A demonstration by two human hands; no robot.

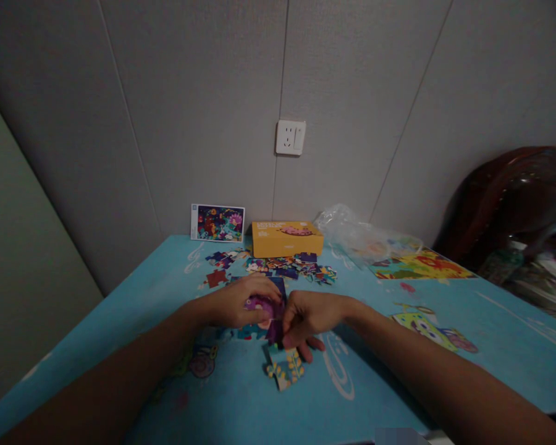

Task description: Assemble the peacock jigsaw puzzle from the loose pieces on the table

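Observation:
A partly joined jigsaw puzzle [252, 332] with purple and dark blue areas lies on the table in front of me. My left hand [243, 301] rests on it from the left, fingers stretched over its surface and thumb apart. On its right side, my right hand [308, 316] pinches a purple puzzle piece [274, 332] at the joined part's edge. The fingers hide part of that piece, so I cannot tell whether it is locked in. Just below the right hand lies a teal puzzle piece [285, 369] with yellow leaves, close under the fingertips.
Loose puzzle pieces [287, 269] lie behind the hands, with a reddish piece [216, 278] to the left. Farther back stand a picture card [217, 223] and a yellow box [287, 240]. A clear plastic bag [352, 235] and an orange picture sheet [426, 264] lie right.

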